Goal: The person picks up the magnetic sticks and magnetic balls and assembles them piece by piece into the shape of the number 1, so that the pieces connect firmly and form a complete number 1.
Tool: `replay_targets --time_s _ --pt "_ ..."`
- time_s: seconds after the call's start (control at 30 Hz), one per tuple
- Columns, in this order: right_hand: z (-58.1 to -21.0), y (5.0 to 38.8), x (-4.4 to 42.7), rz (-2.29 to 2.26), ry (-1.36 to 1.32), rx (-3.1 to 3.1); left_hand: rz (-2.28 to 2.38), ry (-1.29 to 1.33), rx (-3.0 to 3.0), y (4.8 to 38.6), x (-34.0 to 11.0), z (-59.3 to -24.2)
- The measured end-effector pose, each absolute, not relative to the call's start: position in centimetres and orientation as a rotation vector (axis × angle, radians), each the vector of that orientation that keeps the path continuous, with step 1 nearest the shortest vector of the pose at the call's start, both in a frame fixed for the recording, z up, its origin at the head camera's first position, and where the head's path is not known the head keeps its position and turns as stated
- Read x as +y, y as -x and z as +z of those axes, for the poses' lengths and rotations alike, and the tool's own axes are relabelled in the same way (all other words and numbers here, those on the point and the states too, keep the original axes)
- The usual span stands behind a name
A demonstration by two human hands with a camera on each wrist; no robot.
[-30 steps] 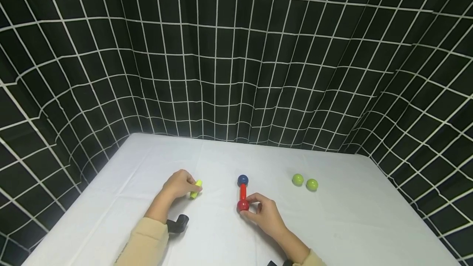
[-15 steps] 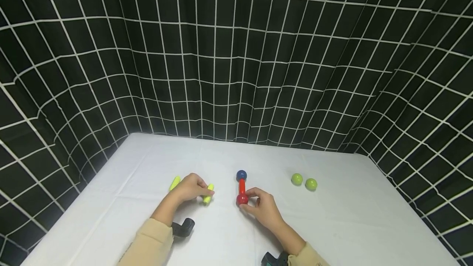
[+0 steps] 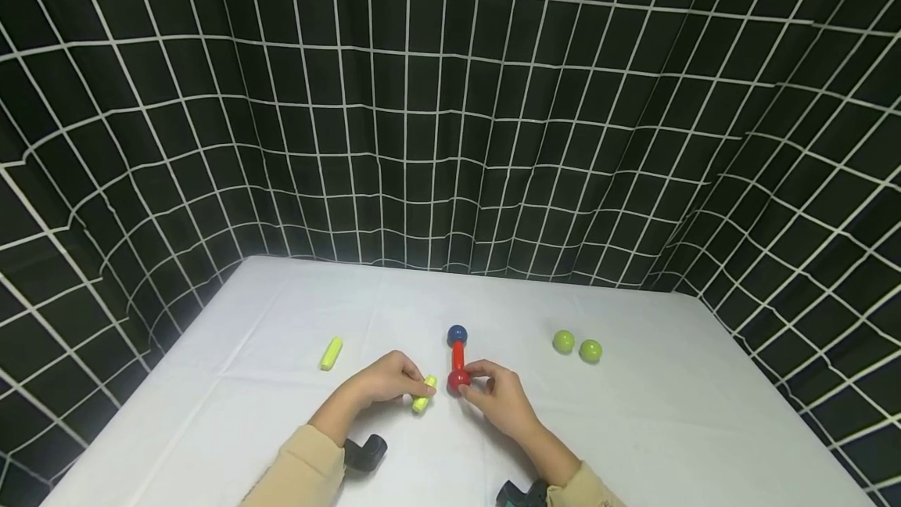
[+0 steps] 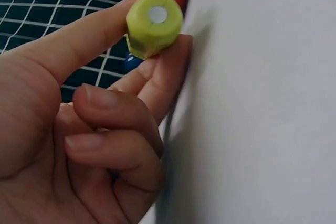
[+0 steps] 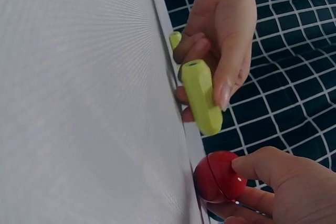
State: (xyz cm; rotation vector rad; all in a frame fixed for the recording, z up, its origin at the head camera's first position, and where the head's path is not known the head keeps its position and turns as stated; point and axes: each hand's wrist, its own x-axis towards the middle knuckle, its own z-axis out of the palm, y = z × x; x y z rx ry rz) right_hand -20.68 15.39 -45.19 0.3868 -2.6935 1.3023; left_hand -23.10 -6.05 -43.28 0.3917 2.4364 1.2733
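Observation:
My left hand (image 3: 391, 378) pinches a yellow-green faceted rod (image 5: 200, 97) between thumb and fingers; in the left wrist view a round silvery spot shows at the rod's end. My right hand (image 3: 502, 401) grips a red ball (image 5: 220, 177) with thumb and fingers. In the head view that ball joins one end of a red rod (image 3: 458, 355), with a blue ball (image 3: 457, 335) at the rod's far end. The held rod is just left of the red ball and looks apart from it in the right wrist view.
A second yellow-green rod (image 3: 332, 354) lies on the white table (image 3: 281, 303) to the left. Two green balls (image 3: 564, 341) sit side by side at the right. A black curtain (image 3: 436, 139) with a white grid surrounds the table's back and sides.
My left hand has carried its yellow-green rod rightward and nearer, close to the red ball, uncovering the other rod. My right hand keeps its grip, with the joined piece shifted slightly away.

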Motion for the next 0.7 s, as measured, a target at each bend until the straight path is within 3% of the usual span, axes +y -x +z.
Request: replay_targets --time_s 0.7 --pt "-45.4 20.6 15.5 1.33 -0.411 -2.697 1.343 -0.486 2.349 22.6 -4.4 -44.0"
